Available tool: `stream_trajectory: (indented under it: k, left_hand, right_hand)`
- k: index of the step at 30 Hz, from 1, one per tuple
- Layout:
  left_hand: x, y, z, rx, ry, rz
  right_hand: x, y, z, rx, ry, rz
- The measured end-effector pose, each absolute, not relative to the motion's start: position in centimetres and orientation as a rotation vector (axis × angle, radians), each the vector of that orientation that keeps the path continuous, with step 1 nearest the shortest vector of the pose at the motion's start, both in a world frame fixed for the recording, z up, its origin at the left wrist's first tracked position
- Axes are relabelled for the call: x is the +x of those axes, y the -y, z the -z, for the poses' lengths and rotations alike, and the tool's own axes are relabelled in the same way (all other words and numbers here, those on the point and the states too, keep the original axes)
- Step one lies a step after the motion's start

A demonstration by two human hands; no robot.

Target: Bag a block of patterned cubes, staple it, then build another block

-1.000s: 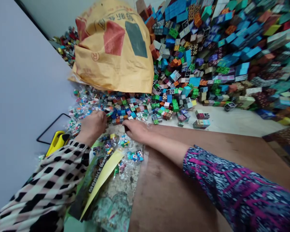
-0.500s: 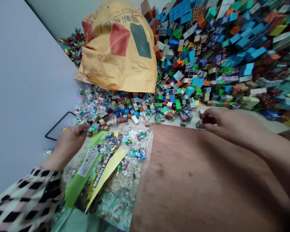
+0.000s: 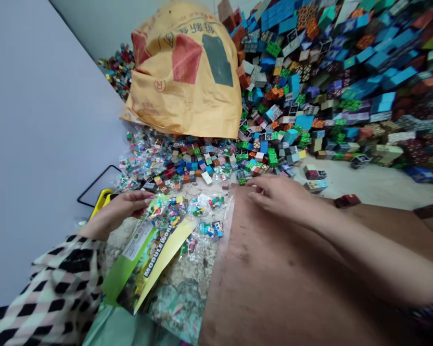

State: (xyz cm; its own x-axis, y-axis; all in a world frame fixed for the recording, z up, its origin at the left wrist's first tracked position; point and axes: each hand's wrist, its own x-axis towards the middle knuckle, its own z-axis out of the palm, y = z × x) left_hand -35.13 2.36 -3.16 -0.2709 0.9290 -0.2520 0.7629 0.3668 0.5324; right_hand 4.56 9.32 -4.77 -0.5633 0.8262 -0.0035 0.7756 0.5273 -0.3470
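Note:
My left hand [image 3: 130,206] pinches a small clear packet [image 3: 157,206] of colourful pieces, just above the top of a green and yellow printed card bag [image 3: 155,254]. Over the far left corner of the brown board [image 3: 274,288], my right hand [image 3: 270,190] hangs with its fingers bent and the thumb near them; nothing can be made out between them. Several clear packets with small figures [image 3: 211,229] lie right of the card bag. A dark red block [image 3: 347,201] sits at the board's far edge.
A large heap of coloured blocks [image 3: 303,120] spreads across the back and right. The yellow woven sack [image 3: 187,105] stands behind many small packets [image 3: 144,163]. A yellow object [image 3: 101,202] and a black frame [image 3: 80,198] lie at the left, beside a pale panel [image 3: 50,144].
My right hand has moved left from the board's far edge, where a dark red block now shows. My left hand has shifted right to the packet. The view has turned slightly left.

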Motion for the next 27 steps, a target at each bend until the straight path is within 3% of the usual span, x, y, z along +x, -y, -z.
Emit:
stream_trajectory:
  k: [13, 27]
  left_hand:
    - [-29.2, -8.1, 5.7, 2.026, -2.412, 0.027]
    - [-28.8, -8.7, 6.3, 2.035, -2.326, -0.018]
  right_hand:
    - [-4.9, -7.5, 6.4, -1.089, 2.774, -0.543]
    - [-4.8, -7.2, 10.1, -1.114, 2.640, -0.599]
